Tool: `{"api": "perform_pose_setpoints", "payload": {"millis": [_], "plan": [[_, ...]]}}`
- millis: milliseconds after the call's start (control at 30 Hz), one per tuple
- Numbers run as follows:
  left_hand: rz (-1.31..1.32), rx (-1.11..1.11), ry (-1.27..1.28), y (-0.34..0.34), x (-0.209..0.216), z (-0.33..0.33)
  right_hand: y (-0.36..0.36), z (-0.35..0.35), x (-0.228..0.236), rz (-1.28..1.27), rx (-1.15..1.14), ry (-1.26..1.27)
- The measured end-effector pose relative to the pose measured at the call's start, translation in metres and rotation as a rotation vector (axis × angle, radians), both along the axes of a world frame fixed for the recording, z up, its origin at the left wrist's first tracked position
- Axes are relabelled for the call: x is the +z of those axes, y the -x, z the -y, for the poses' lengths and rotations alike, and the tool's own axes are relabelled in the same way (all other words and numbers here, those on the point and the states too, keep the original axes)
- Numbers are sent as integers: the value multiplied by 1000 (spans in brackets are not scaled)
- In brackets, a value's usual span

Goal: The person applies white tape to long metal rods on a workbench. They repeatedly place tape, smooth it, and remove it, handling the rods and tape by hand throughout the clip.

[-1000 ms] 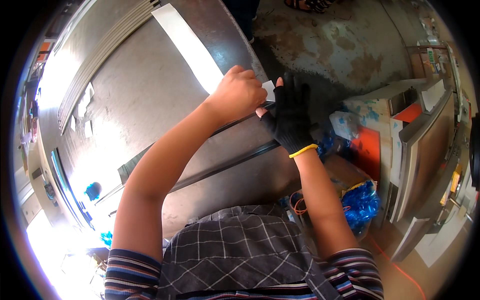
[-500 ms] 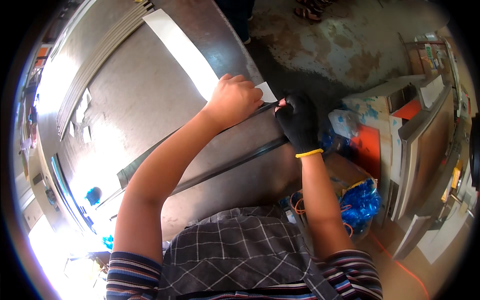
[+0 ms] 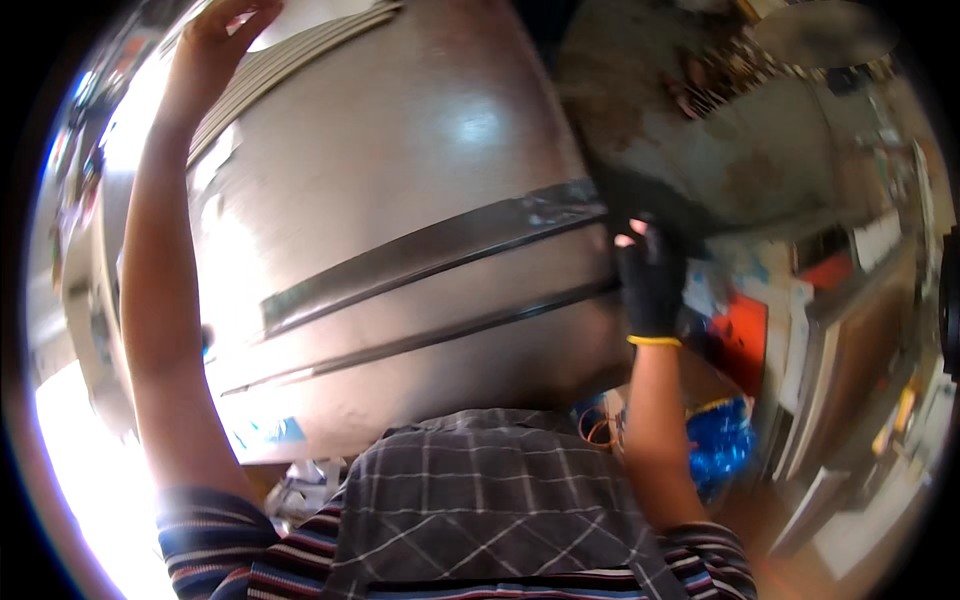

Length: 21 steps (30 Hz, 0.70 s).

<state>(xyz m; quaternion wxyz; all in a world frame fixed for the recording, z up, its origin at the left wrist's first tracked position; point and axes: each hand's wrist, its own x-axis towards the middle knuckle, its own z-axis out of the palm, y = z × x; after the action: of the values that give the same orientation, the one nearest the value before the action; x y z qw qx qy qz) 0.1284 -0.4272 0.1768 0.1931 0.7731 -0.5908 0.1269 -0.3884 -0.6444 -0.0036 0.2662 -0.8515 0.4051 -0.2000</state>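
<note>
My bare left hand (image 3: 222, 38) reaches to the far left of the metal-topped table (image 3: 400, 130), its fingers closed on a white strip (image 3: 312, 14) that runs off the top of the view. Motion blurs this grip somewhat. Just off the table's right edge, my right hand (image 3: 652, 285) wears a black glove with bare fingertips. Its thumb and finger are apart, with nothing visible between them. Across the table lies a long dark flat strip (image 3: 420, 248), with a shiny, wrinkled patch at its right end. A narrow dark bar (image 3: 430, 343) runs nearer to me.
Several long pale strips (image 3: 290, 65) lie together at the table's far left. A blue plastic bundle (image 3: 722, 440) sits beside my right forearm. Boards and panels (image 3: 860, 350) lean at the right, near an orange sheet (image 3: 738, 340).
My left hand has moved from the dark strip's right end to the far left, and the white strip has gone there with it. My right hand has come off the dark strip and opened.
</note>
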Motion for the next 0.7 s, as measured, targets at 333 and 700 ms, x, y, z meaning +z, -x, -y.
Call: {"api": "perform_pose_setpoints", "payload": {"millis": [333, 700], "plan": [[535, 918, -171, 85, 80, -422, -37, -94, 29, -54, 336, 289], [105, 1595, -360, 98, -99, -931, -96, -287, 26, 6, 527, 336]]}}
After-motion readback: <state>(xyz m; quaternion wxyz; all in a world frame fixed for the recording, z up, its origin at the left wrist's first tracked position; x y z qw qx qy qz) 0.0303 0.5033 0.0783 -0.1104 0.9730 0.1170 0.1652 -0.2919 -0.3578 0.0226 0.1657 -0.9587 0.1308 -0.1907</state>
